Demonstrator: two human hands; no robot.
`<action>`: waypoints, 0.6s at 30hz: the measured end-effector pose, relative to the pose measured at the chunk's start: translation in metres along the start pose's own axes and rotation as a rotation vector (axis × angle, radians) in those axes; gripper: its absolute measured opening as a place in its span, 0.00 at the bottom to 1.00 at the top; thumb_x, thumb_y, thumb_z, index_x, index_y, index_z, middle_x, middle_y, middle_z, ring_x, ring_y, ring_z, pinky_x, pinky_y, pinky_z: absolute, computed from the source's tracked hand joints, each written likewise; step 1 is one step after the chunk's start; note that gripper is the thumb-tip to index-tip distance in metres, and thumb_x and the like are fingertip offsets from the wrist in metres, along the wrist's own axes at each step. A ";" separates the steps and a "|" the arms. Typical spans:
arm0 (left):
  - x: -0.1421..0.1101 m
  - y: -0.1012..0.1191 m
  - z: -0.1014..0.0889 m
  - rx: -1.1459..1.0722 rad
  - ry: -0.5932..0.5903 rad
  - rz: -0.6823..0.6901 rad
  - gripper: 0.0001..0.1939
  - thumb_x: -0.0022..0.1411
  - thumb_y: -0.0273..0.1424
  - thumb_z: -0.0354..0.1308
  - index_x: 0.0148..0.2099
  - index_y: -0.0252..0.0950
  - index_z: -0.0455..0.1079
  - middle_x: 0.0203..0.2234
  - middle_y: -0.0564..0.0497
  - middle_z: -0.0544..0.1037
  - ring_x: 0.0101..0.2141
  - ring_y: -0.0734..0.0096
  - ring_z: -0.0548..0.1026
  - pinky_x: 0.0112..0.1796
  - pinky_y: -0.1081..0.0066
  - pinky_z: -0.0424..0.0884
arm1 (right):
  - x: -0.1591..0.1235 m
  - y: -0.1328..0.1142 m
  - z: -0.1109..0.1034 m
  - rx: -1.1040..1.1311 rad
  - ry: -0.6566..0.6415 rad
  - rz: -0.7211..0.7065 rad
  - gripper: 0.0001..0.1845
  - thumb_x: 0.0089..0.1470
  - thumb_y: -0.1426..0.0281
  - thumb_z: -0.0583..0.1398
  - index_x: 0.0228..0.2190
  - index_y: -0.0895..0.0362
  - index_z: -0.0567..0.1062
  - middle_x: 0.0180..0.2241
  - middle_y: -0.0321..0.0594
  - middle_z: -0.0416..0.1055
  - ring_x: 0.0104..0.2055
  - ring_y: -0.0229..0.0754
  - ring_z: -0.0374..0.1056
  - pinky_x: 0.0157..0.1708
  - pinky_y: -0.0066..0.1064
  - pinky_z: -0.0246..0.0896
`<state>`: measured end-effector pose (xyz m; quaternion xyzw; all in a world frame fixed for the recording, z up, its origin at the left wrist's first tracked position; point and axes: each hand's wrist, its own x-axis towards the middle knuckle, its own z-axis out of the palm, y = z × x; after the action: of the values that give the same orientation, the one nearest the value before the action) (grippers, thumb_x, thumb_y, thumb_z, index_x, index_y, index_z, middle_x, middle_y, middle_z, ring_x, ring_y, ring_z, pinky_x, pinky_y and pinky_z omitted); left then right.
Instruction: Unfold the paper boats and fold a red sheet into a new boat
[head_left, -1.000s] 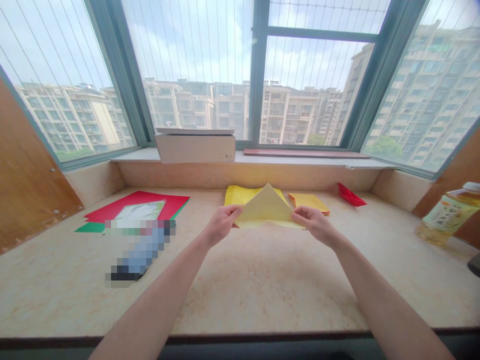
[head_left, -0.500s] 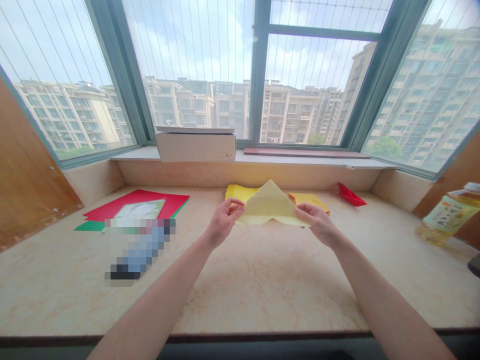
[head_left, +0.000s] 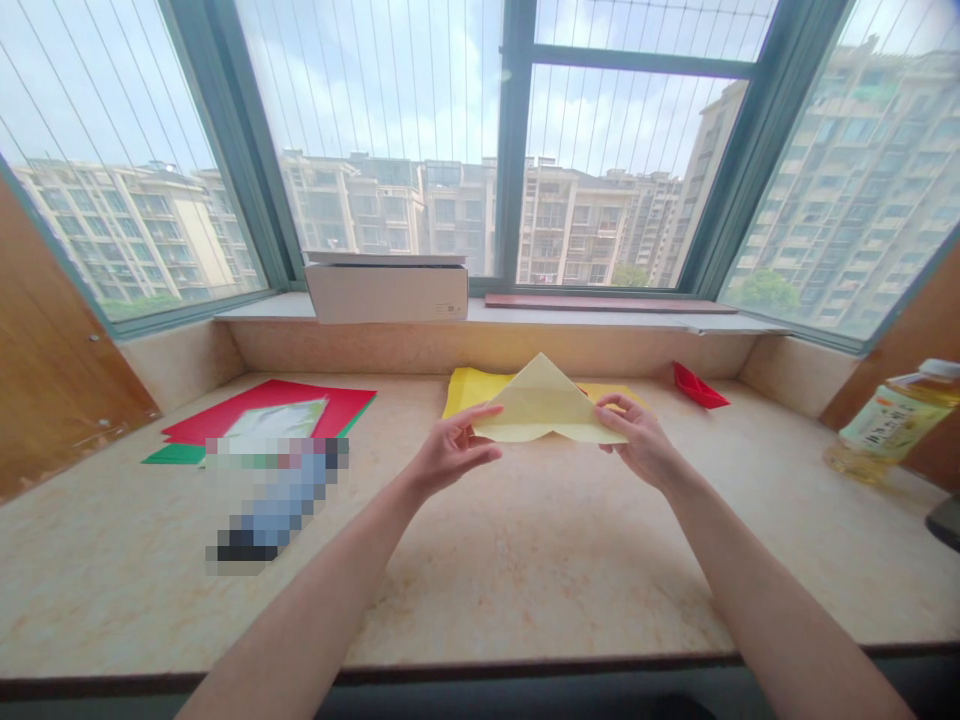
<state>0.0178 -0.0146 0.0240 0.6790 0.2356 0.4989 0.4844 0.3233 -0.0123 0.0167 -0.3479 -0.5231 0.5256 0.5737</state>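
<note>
A folded sheet of pale yellow paper (head_left: 544,400) is held up above the counter, its pointed peak upward and its lower edge flaring out to both sides. My right hand (head_left: 637,437) pinches its right corner between thumb and fingers. At the left corner, my left hand (head_left: 454,445) touches the paper with its index finger, while the thumb is spread away below. Behind the folded paper lie bright yellow sheets (head_left: 461,392) and an orange-yellow piece, both partly hidden. A red folded paper boat (head_left: 699,387) rests further right.
Red sheets (head_left: 262,392) and green sheets (head_left: 176,454) lie at the left, near a pixelated blue object (head_left: 289,505). A white box (head_left: 386,292) stands on the window ledge. At the right is a bottle of yellowish liquid (head_left: 896,420), with a dark object (head_left: 943,522) beside it.
My left thumb has come off the paper and dropped below its corner. The right hand keeps its pinch, and the paper has shifted slightly upward. The whole view has moved a little.
</note>
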 end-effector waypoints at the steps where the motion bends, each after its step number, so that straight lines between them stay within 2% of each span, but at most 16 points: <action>1: 0.001 -0.002 0.002 0.017 0.044 -0.018 0.30 0.48 0.37 0.73 0.53 0.34 0.75 0.50 0.39 0.78 0.42 0.59 0.80 0.42 0.65 0.77 | 0.000 0.000 0.000 0.012 -0.014 0.007 0.17 0.49 0.60 0.69 0.36 0.53 0.70 0.24 0.31 0.73 0.18 0.32 0.63 0.17 0.24 0.55; 3: 0.003 -0.006 0.004 0.008 0.142 -0.036 0.23 0.53 0.40 0.69 0.48 0.32 0.77 0.42 0.41 0.82 0.36 0.62 0.81 0.42 0.63 0.77 | -0.001 0.000 0.001 0.027 -0.040 0.014 0.15 0.51 0.60 0.67 0.37 0.53 0.70 0.25 0.32 0.74 0.18 0.32 0.65 0.17 0.23 0.55; 5: 0.006 -0.009 0.006 -0.020 0.220 -0.020 0.20 0.55 0.43 0.66 0.43 0.32 0.79 0.38 0.43 0.83 0.34 0.62 0.82 0.42 0.61 0.78 | -0.001 0.001 0.002 0.037 -0.059 0.028 0.14 0.54 0.60 0.65 0.37 0.54 0.71 0.27 0.35 0.76 0.21 0.34 0.69 0.20 0.23 0.59; 8: 0.009 -0.010 0.007 -0.015 0.311 0.015 0.18 0.58 0.43 0.64 0.39 0.32 0.80 0.36 0.45 0.83 0.35 0.60 0.82 0.43 0.60 0.78 | -0.002 0.003 0.004 0.063 -0.089 0.053 0.14 0.57 0.59 0.62 0.41 0.55 0.73 0.31 0.41 0.79 0.29 0.39 0.75 0.29 0.29 0.68; 10: 0.010 -0.009 0.007 -0.015 0.356 0.021 0.18 0.58 0.43 0.64 0.38 0.31 0.80 0.36 0.46 0.83 0.35 0.61 0.82 0.43 0.61 0.78 | -0.003 0.004 0.005 0.085 -0.111 0.042 0.16 0.56 0.60 0.62 0.44 0.55 0.74 0.34 0.44 0.80 0.35 0.43 0.77 0.37 0.34 0.70; 14: 0.011 -0.010 0.008 -0.035 0.382 0.002 0.18 0.59 0.42 0.63 0.40 0.30 0.78 0.36 0.45 0.83 0.34 0.61 0.82 0.42 0.63 0.79 | -0.002 0.009 0.006 0.040 -0.158 -0.043 0.19 0.52 0.64 0.65 0.46 0.54 0.76 0.38 0.43 0.80 0.41 0.45 0.76 0.46 0.40 0.69; 18: 0.009 -0.012 0.011 -0.026 0.350 0.009 0.19 0.60 0.44 0.61 0.39 0.31 0.77 0.32 0.46 0.82 0.32 0.60 0.82 0.38 0.63 0.80 | 0.003 0.017 0.006 -0.090 -0.033 -0.125 0.15 0.55 0.56 0.63 0.35 0.56 0.79 0.32 0.41 0.79 0.35 0.42 0.75 0.41 0.36 0.70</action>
<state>0.0333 -0.0065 0.0167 0.5764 0.3071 0.6145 0.4424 0.3130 -0.0070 0.0021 -0.3311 -0.5763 0.4705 0.5805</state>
